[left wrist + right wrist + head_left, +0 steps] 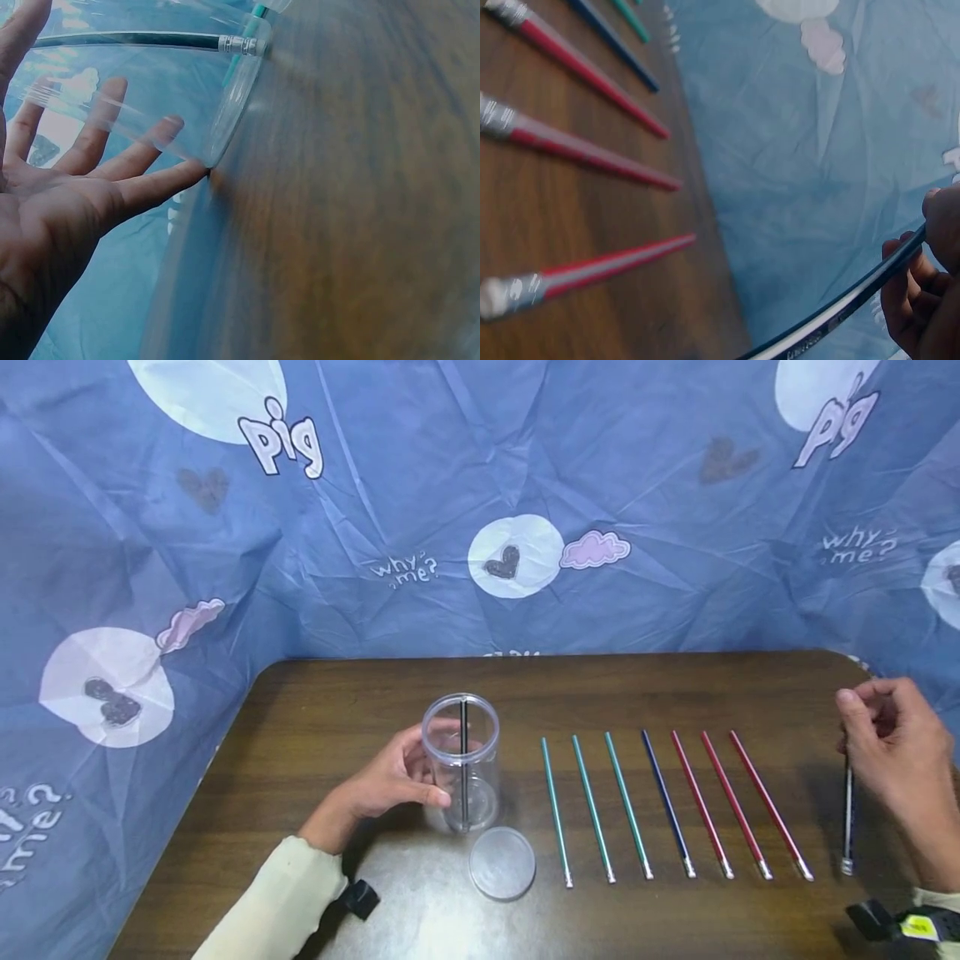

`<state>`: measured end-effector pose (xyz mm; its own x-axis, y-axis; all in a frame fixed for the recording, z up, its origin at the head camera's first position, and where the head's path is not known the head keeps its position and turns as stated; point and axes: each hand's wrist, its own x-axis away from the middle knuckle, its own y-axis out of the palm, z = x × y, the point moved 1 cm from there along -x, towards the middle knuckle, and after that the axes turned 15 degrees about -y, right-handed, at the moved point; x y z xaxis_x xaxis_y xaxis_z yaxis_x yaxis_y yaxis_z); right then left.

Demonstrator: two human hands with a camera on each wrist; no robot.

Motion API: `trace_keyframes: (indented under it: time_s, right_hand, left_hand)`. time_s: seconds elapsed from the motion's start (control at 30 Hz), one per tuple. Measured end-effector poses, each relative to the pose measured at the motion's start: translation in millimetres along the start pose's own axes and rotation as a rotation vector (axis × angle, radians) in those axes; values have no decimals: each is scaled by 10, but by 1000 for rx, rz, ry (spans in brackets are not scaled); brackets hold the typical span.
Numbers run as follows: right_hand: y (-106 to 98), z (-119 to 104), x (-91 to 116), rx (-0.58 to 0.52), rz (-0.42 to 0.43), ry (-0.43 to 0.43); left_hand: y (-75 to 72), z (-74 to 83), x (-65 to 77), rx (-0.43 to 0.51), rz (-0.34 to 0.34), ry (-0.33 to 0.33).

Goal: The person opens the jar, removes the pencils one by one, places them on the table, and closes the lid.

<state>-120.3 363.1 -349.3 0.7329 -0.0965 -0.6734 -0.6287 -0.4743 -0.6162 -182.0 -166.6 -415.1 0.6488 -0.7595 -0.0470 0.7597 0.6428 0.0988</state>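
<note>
My left hand [399,775] grips a clear plastic jar [483,779] from its left side, thumb in front and fingers behind. Inside the uncapped jar one black pencil [463,768] stands upright; the left wrist view shows its eraser end [241,46] at the bottom. Over at the table's right side, my right hand [898,743] pinches a dark pencil [848,814] near its upper tip, between thumb and fingers. That pencil's eraser end points toward me; whether it touches the table I cannot tell. In the right wrist view printing shows along its dark shaft [840,306].
A round clear lid [502,863] lies just in front of the jar. Between jar and right hand lies a row of pencils: green ones [592,810], a dark blue one [667,802] and red ones [735,802], erasers toward me. A blue printed cloth [420,485] hangs behind the wooden table [337,693].
</note>
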Motion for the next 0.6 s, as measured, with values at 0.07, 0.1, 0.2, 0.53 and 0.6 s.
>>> trace_keyframes:
  time_s: [0.07,0.1,0.2,0.53,0.6]
  right_hand:
    - [-4,78,24,26,-25,6]
    - [1,117,37,33,-32,14]
    - [56,221,64,66,-70,21]
    - [289,442,57,72,-199,-15]
    - [332,465,51,58,-243,-3]
  left_hand:
    - [0,2,-14,11,-10,4]
    - [0,2,-19,14,-12,5]
    - [-8,-5,-11,19,-7,0]
    - [-7,-1,-1,15,5,-10]
    - [-6,6,-2,16,7,-13]
